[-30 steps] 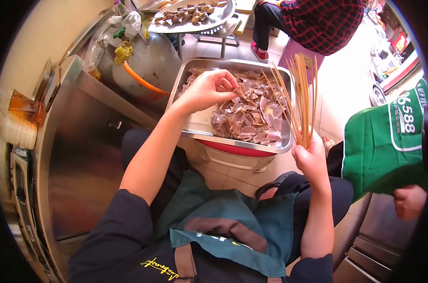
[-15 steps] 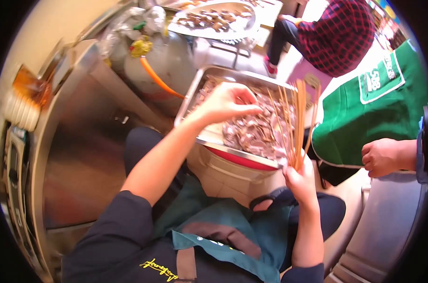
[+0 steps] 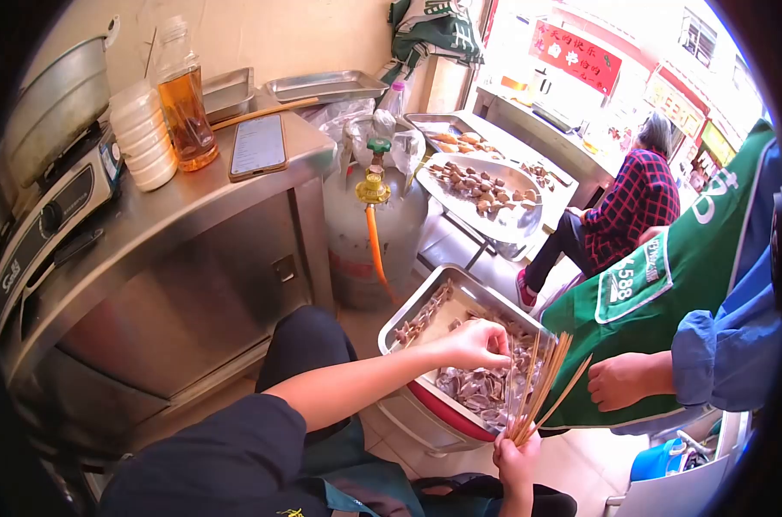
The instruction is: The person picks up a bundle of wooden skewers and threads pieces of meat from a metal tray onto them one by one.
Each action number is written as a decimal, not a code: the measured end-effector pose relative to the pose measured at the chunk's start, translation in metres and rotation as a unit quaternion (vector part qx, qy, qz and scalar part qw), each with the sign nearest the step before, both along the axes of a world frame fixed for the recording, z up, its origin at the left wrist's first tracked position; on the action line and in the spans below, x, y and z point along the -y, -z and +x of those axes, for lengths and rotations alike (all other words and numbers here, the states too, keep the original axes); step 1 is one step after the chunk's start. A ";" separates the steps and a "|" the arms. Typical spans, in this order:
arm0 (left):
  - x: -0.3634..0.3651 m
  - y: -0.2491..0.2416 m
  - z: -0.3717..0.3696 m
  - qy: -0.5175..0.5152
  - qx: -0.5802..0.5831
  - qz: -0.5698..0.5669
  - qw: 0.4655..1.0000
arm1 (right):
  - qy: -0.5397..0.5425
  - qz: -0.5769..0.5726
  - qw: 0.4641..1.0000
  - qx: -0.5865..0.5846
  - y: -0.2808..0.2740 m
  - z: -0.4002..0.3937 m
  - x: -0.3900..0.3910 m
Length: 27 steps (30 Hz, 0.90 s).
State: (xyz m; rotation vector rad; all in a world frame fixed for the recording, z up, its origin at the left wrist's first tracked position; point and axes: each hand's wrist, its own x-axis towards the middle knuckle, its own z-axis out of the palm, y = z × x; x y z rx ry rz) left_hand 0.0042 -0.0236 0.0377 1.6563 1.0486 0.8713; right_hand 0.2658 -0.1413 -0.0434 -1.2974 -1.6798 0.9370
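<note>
My right hand (image 3: 517,457) is closed round the lower ends of a fanned bundle of bamboo skewers (image 3: 546,383), tips upward. My left hand (image 3: 480,345) hovers over the metal tray, fingertips pinched together close to the outermost skewers. Whether anything thin sits in that pinch is too small to tell. Below both hands, the rectangular metal tray (image 3: 391,338) holds a heap of greyish-brown meat pieces (image 3: 473,388). Threaded skewers (image 3: 425,314) lie along its far left side. The tray rests on a red-rimmed tub (image 3: 438,411).
A gas cylinder (image 3: 344,233) with an orange hose stands beyond the tray. A steel counter (image 3: 175,250) on the left bears a phone (image 3: 259,146) and an oil bottle (image 3: 188,116). At right is a green-aproned person's hand (image 3: 630,382). Another person in plaid (image 3: 641,202) sits farther back.
My view has swung up and left, bringing the counter top, cylinder and street into sight. My left hand has come nearer the skewers, which stay in my right hand.
</note>
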 end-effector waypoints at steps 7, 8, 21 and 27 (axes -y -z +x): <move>0.004 0.003 0.000 -0.021 0.025 0.019 0.999 | -0.020 -0.152 0.966 -0.210 -0.050 -0.030 0.013; 0.004 0.003 0.000 -0.022 0.026 0.019 0.999 | -0.028 -0.141 0.966 -0.214 -0.052 -0.032 0.013; -0.001 0.011 -0.001 0.013 0.046 0.039 0.998 | -0.013 -0.104 0.965 -0.240 -0.049 -0.042 0.015; -0.002 0.009 0.000 0.042 0.080 -0.066 0.994 | 0.014 -0.101 0.935 -0.338 -0.060 -0.058 0.024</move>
